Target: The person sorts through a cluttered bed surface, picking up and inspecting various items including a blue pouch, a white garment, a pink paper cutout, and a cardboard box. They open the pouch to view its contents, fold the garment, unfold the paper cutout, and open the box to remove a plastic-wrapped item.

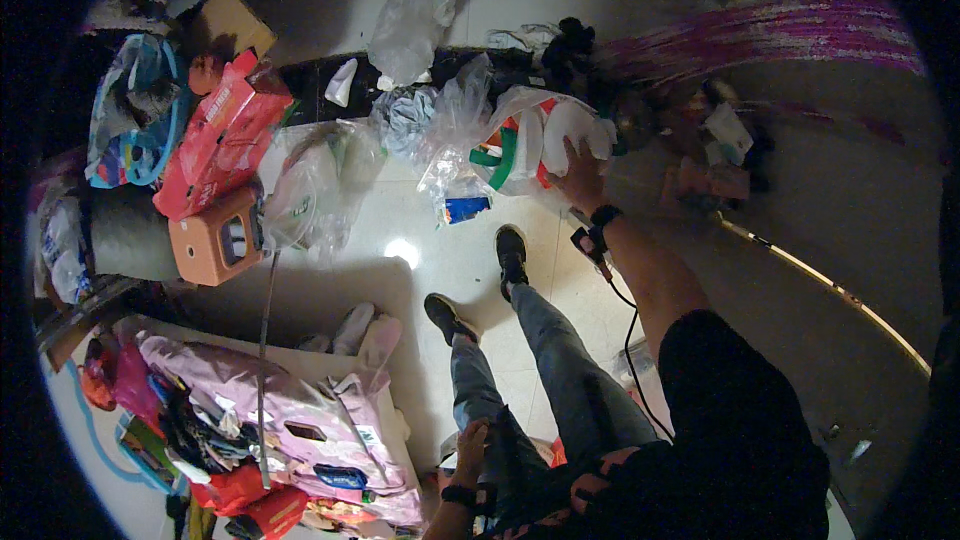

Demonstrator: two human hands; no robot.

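Observation:
My right hand [583,176] reaches forward to the floor, its thumb and fingers closed on a stuffed white plastic bag [576,131]. A green strap [504,159] and red and orange packaging show at the bag's left side. Left of it lies a crumpled clear plastic bag [456,120], with a blue packet [466,208] just below. My left hand [472,446] is low by my left thigh; whether its fingers hold anything is hard to make out. A wrist strap with a small black device [589,240] and cable sits on my right wrist.
To the left, a red box [225,139] rests on an orange plastic stool [217,236]. Nearer me stands a surface covered with pink cloth [300,420], heaped with clothes and packets. Translucent bags [315,187] lie beside the stool. A long thin strip [825,285] crosses the right side.

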